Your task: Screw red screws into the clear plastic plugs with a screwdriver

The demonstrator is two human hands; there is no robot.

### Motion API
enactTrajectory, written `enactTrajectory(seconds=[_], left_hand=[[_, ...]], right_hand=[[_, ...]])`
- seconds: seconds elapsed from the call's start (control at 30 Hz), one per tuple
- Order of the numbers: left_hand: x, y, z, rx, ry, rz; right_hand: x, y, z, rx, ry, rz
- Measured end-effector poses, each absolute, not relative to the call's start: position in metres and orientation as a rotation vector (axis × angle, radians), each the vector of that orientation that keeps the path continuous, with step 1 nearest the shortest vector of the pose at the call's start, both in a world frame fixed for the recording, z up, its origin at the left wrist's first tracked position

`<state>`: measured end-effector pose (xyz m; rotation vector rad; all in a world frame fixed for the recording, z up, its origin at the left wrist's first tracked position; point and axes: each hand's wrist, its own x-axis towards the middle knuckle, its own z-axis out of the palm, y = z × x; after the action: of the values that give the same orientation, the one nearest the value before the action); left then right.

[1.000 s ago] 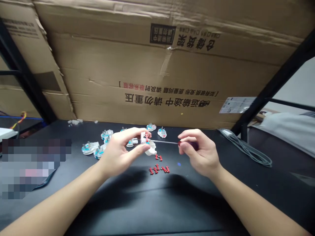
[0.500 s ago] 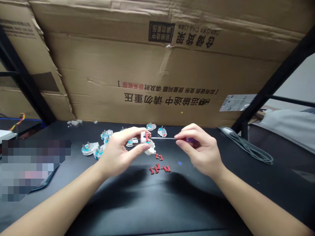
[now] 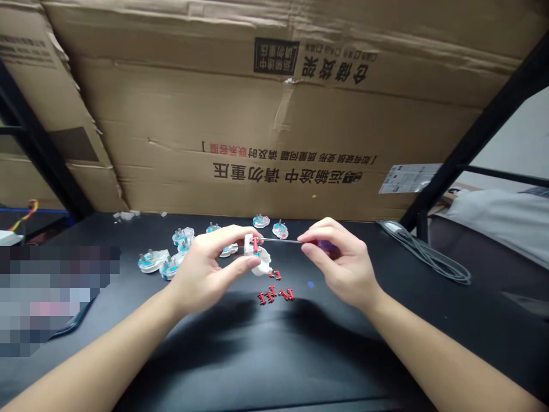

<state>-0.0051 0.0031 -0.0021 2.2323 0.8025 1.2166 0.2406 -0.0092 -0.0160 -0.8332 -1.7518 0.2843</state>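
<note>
My left hand (image 3: 208, 272) is closed around a white and clear power plug (image 3: 248, 245), held between thumb and fingers above the table. A red clip (image 3: 256, 245) sits on the plug's right side. My right hand (image 3: 345, 260) grips a screwdriver (image 3: 281, 240) by its purple handle, mostly hidden by the fingers. The thin metal shaft points left, and its tip is at the upper end of the red clip. Just below the plug is a white curved shell (image 3: 263, 264); whether it is joined to the plug I cannot tell. Several loose red clips (image 3: 270, 294) with metal ends lie in front.
Several clear and blue plugs (image 3: 151, 261) lie behind and left of my left hand. A grey coiled cable (image 3: 429, 254) rests at the right. Cardboard (image 3: 240, 109) forms the back wall between black frame posts (image 3: 467, 137). Small white bits (image 3: 126, 216) lie at back left.
The camera view has shifted slightly. The screwdriver's shaft now slopes a little, its handle end lower than its tip. Both hands keep their hold on the plug and the screwdriver.
</note>
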Motion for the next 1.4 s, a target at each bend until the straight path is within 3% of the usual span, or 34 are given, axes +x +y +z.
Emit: enactTrajectory(seconds=[0.13, 0.37, 0.43, 0.57, 0.63, 0.9, 1.17, 1.4], left_hand=[[-0.010, 0.008, 0.000, 2.441, 0.815, 1.160], [-0.020, 0.016, 0.005, 2.853, 0.614, 0.804], [-0.015, 0.013, 0.005, 2.684, 0.743, 0.809], [-0.003, 0.007, 0.003, 2.137, 0.810, 0.803], [0.000, 0.007, 0.003, 1.996, 0.769, 0.790], [-0.008, 0.009, 0.006, 2.337, 0.880, 0.971], [-0.011, 0.008, 0.005, 2.478, 0.841, 1.085], [-0.009, 0.007, 0.006, 2.452, 0.841, 1.098]], right_hand=[[0.244, -0.007, -0.012, -0.931, -1.815, 0.358], [0.247, -0.002, -0.009, -1.198, -1.899, 0.862], [0.246, -0.003, -0.010, -1.179, -1.852, 0.719], [0.249, -0.005, -0.008, -0.949, -1.868, 0.008], [0.253, -0.005, -0.007, -0.830, -1.898, -0.184], [0.255, -0.003, -0.012, -0.876, -1.655, 0.660], [0.257, -0.005, -0.010, -0.733, -1.701, 0.468], [0.258, -0.005, -0.012, -0.804, -1.728, 0.492]])
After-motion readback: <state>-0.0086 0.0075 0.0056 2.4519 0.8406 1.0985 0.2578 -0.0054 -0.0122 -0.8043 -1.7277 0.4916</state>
